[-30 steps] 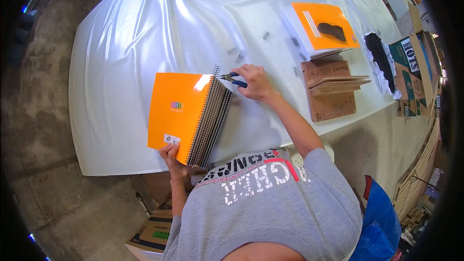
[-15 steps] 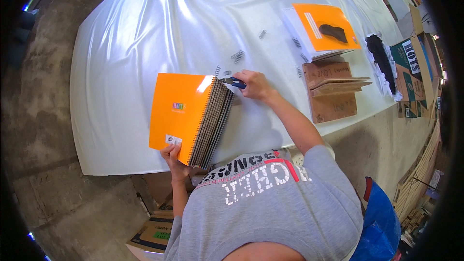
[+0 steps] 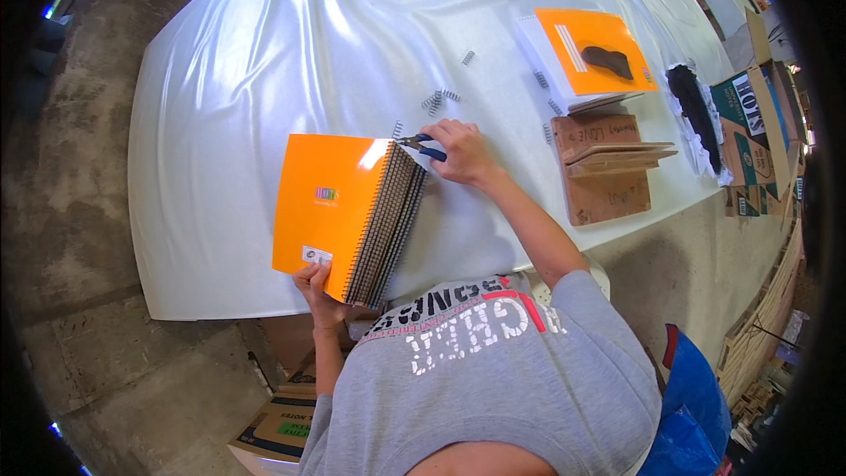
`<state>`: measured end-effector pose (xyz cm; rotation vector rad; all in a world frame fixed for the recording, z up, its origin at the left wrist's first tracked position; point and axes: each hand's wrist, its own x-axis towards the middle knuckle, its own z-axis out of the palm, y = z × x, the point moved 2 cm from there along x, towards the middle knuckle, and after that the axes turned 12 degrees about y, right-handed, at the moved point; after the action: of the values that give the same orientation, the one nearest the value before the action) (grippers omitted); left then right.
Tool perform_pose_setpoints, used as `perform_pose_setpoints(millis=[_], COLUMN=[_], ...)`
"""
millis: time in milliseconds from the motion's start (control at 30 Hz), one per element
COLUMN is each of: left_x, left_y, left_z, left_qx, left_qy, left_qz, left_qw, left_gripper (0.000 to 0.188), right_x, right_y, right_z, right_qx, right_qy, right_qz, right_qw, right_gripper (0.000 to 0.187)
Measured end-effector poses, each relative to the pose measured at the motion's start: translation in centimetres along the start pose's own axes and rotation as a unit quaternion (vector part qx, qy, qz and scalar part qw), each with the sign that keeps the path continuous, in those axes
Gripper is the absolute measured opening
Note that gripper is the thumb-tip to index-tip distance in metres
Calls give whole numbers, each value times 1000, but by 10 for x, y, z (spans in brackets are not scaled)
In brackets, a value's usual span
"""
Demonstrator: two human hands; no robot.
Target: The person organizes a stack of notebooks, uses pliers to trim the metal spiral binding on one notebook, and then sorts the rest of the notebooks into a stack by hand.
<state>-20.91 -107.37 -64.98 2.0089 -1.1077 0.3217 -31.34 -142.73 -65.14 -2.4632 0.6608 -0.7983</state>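
Note:
A stack of spiral-bound notebooks (image 3: 328, 198) with orange covers leans on the table, its black wire spines fanned toward my right. My left hand (image 3: 321, 286) is closed on the stack's near lower edge, by a small white label. In my right hand (image 3: 463, 154) are cutting pliers (image 3: 425, 147) with dark blue handles, which are spread apart. The pliers' jaws are at the top end of the front notebook's spiral. Beyond them lie short pieces of wire coil (image 3: 432, 104), and a lone piece (image 3: 468, 58) rests farther off.
At the right, a second orange notebook stack (image 3: 599, 31) has a dark, rounded object (image 3: 608, 62) on top. A wooden stand (image 3: 608, 198) with upright boards is nearer me. Cardboard boxes (image 3: 749, 141) and a blue sheet (image 3: 692, 414) lie beyond the white-covered table (image 3: 220, 79).
The pliers' handles have spread wider and my right fingers have loosened. A coil piece near the jaws is gone from there; one now lies farther away, and the lone piece has shifted left.

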Motion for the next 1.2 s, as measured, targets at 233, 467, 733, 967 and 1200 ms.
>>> perform_pose_setpoints(millis=[233, 467, 733, 967, 1200], left_x=[-3, 0, -7, -16, -4], left_y=[-2, 0, -9, -32, -17], left_z=[1, 0, 1, 1, -8], left_qx=[8, 3, -8, -40, -6], left_qy=[3, 7, 32, 34, -20], left_qz=[-1, 2, 15, 4, 24], left_qw=[1000, 1000, 999, 999, 999], left_gripper=[70, 67, 61, 65, 66], right_x=[1, -2, -56, -66, -48], right_y=[6, 5, 12, 59, 79], right_z=[11, 6, -52, -59, -28], right_qx=[62, 45, -61, -165, -268], right_qy=[-52, -45, -142, 174, 138], right_qz=[18, 27, 19, 167, 211], right_qw=[997, 998, 988, 956, 930], right_gripper=[33, 27, 40, 70, 67])
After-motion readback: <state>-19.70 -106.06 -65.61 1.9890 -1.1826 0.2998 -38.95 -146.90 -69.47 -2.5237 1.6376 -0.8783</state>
